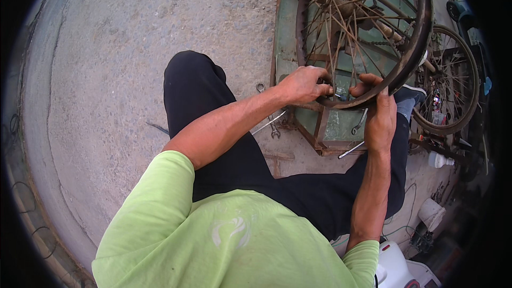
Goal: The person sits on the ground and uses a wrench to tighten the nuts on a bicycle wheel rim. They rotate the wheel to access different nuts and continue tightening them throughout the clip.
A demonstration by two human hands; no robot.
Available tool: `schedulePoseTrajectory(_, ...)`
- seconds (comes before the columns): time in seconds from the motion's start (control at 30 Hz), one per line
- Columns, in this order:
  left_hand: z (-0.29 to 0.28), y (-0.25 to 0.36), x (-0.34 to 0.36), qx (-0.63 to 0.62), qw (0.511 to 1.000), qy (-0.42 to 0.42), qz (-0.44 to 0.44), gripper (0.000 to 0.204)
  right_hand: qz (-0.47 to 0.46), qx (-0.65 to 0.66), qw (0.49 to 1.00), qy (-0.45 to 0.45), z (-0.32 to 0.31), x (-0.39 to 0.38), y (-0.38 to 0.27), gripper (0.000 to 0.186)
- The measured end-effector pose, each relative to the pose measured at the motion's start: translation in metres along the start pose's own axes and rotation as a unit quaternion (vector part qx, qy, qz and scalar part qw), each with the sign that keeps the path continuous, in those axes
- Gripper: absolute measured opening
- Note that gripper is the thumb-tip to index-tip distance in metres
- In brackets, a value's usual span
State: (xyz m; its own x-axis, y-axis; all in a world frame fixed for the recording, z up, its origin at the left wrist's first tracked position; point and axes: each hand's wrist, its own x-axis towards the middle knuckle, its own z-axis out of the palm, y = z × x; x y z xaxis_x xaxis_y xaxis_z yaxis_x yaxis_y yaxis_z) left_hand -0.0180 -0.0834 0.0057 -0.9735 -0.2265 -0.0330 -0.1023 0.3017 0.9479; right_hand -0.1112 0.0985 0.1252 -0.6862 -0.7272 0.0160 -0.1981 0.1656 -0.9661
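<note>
A rusty spoked wheel stands over a green metal frame at the upper right. At the near edge of its rim, my left hand has thumb and fingers pinched together beside the spokes. A small shiny bit shows at those fingertips, too small to name. My right hand grips the rim a little to the right, fingers under the outside and thumb on the inner side. Below the rim, a wrench lies on the green frame.
Between my knees and the frame lie another wrench and a metal rod on the right. A ring spanner end shows by the frame's left edge. A second spoked wheel stands at the right. A white container sits lower right.
</note>
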Motion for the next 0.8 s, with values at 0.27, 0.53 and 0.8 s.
schedulePoseTrajectory(0.27,0.005,0.003,-0.003,0.0,0.994,0.067,-0.086,0.046,0.021,0.207,0.976,0.058,0.003,-0.005,0.015,0.063)
schedulePoseTrajectory(0.53,0.016,-0.034,0.01,-0.144,0.975,0.074,-0.149,0.062,0.047,0.308,0.942,0.127,0.003,-0.002,0.03,0.068)
schedulePoseTrajectory(0.8,0.011,-0.047,0.025,-0.326,0.93,-0.055,-0.162,0.048,0.034,0.218,0.97,0.1,0.002,0.001,0.026,0.064)
